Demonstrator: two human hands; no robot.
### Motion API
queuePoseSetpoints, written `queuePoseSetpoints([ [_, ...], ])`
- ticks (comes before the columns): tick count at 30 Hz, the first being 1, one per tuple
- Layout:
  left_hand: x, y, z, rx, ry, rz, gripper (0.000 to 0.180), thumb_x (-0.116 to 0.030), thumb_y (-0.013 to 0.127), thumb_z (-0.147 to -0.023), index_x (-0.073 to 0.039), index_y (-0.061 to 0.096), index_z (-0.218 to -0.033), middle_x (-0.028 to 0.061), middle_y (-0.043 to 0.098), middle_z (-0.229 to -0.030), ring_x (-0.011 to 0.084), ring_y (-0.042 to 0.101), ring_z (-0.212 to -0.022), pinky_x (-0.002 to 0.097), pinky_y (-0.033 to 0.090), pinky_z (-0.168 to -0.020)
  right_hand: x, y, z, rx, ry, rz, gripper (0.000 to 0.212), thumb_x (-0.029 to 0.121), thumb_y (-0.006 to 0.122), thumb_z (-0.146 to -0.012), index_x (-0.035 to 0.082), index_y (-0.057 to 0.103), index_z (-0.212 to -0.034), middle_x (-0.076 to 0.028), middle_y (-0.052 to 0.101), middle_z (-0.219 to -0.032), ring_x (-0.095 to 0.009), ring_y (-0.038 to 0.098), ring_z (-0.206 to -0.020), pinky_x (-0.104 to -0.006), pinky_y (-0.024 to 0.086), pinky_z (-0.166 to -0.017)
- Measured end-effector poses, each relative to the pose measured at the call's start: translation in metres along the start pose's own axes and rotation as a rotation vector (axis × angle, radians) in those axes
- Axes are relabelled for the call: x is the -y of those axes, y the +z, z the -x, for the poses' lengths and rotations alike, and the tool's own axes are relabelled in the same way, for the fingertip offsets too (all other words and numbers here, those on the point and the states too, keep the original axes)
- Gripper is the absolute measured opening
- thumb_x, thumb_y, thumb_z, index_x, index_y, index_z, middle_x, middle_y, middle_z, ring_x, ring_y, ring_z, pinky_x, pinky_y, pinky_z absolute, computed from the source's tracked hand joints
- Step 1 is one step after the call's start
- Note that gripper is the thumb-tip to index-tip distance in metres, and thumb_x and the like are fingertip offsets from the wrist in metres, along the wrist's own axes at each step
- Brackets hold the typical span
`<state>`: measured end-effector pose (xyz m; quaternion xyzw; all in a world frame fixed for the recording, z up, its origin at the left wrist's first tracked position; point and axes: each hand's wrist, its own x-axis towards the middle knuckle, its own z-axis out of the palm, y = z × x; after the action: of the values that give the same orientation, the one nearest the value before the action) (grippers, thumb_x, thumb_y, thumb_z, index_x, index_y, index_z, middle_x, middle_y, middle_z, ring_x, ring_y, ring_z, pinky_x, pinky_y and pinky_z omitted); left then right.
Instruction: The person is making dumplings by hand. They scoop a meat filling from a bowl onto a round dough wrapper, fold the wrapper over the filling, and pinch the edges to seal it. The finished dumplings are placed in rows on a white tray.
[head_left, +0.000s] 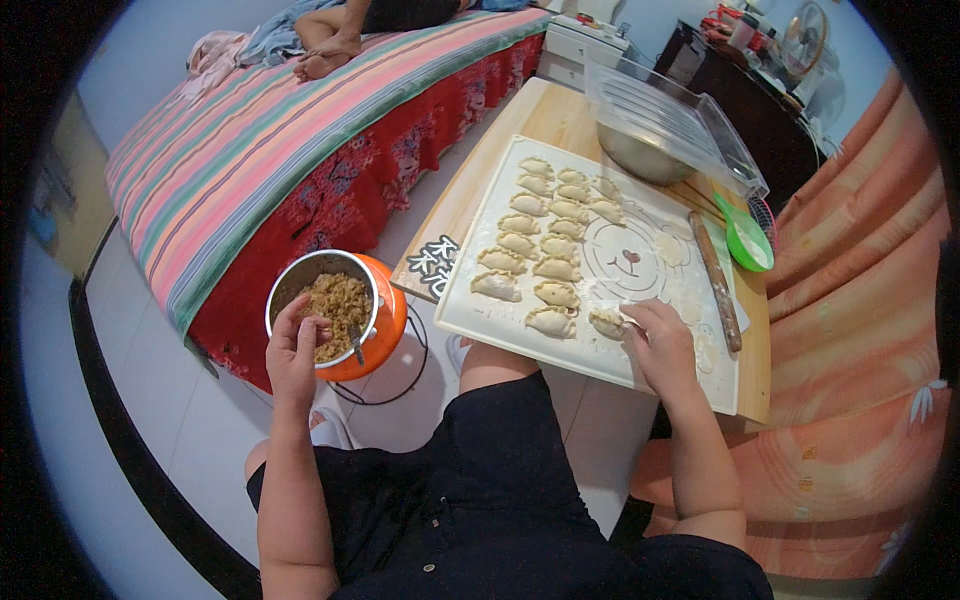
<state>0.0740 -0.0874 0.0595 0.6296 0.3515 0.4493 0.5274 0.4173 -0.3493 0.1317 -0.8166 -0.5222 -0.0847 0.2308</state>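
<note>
My right hand (pixel 662 350) is over the front of a white dough mat (pixel 480 318), its thumb and fingers pinched at the edge of a pleated dumpling (pixel 607 322). That dumpling touches the mat, to the right of the nearest one in the rows. Several other crimped dumplings (pixel 517 243) lie in columns on the mat's left half. My left hand (pixel 297 345) is raised by the near left rim of a metal pot (pixel 273 284). Its fingers are loosely bent and apart, with nothing seen in them. Brown minced filling (pixel 340 303) and a spoon (pixel 355 343) are in the pot.
An orange stool (pixel 385 330) bears the pot. On the wooden table (pixel 440 215) are flat dough wrappers (pixel 670 248), a rolling pin (pixel 715 280), a green scoop (pixel 745 238) with white powder, and a metal basin (pixel 640 155) under a clear plastic lid (pixel 660 110). Someone's legs (pixel 335 42) rest on the striped bed (pixel 250 130).
</note>
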Motion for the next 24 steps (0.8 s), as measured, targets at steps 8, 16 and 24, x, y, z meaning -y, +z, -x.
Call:
queuePoseSetpoints([
  [8,0.003,0.013,0.006,0.057,-0.026,-0.025,0.03,-0.009,0.046,-0.095,-0.001,0.048,-0.124,0.006,0.059,-0.09,0.01,0.056,-0.079,0.0235,0.047,-0.073,0.011,0.006,-0.021,0.132,-0.034,0.003,0.022,0.004,0.063,-0.073,0.006,0.067,-0.094,-0.011,0.062,-0.089,-0.027,0.058,-0.088,-0.0353,0.047,-0.078],
  [16,-0.001,0.025,0.01,0.11,-0.036,-0.03,0.03,-0.008,0.045,-0.094,0.0,0.049,-0.123,0.0064,0.06,-0.089,0.0108,0.056,-0.078,0.0239,0.047,-0.072,0.012,0.007,-0.021,0.129,-0.056,0.037,0.02,0.014,0.065,-0.075,0.009,0.066,-0.094,-0.006,0.059,-0.094,-0.026,0.056,-0.091,-0.036,0.047,-0.078],
  [24,0.001,0.04,0.015,0.162,-0.042,-0.023,0.03,-0.005,0.044,-0.093,-0.001,0.049,-0.123,0.006,0.06,-0.088,0.0102,0.056,-0.077,0.0227,0.046,-0.071,0.018,0.004,-0.018,0.317,-0.054,0.062,0.027,0.016,0.065,-0.076,0.01,0.062,-0.102,-0.008,0.056,-0.097,-0.027,0.054,-0.096,-0.0377,0.047,-0.08],
])
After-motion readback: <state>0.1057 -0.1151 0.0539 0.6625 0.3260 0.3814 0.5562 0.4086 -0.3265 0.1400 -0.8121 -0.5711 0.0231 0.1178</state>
